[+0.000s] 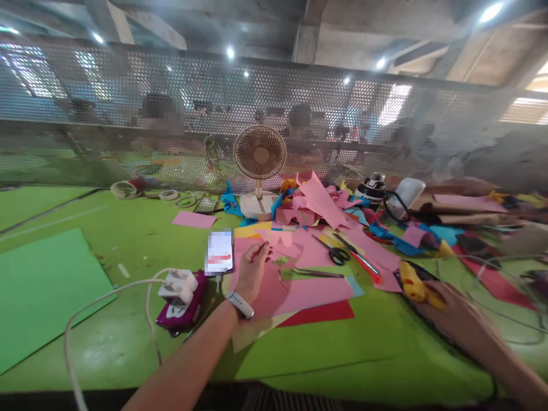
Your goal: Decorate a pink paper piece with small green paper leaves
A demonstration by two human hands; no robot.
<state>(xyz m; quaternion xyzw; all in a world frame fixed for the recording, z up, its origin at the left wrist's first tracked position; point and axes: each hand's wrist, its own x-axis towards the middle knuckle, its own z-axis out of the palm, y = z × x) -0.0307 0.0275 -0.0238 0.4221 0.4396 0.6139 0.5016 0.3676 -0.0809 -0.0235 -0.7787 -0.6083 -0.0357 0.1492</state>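
Observation:
My left hand [252, 265], with a white-banded watch on its wrist, reaches over layered pink paper [308, 297]. Its fingers are pinched together at a small pale pink paper piece [281, 238]. Off to the right, my right hand [440, 302] is closed around a yellow hot glue gun [411, 282], which rests over a dark holder at the table's right side. Between the hands lie tweezers [319, 273], black-handled scissors [338, 255] and a long cutter with an orange end [359, 257]. Red paper [321, 313] shows under the pink sheets.
A phone [220, 252] stands behind a purple power strip [182, 302] with white plugs and trailing cables. At the back are a small fan [260, 154], heaped paper scraps [321, 200], a dark bottle [371, 189] and tape rolls [124, 189]. Green sheets [47, 291] lie left.

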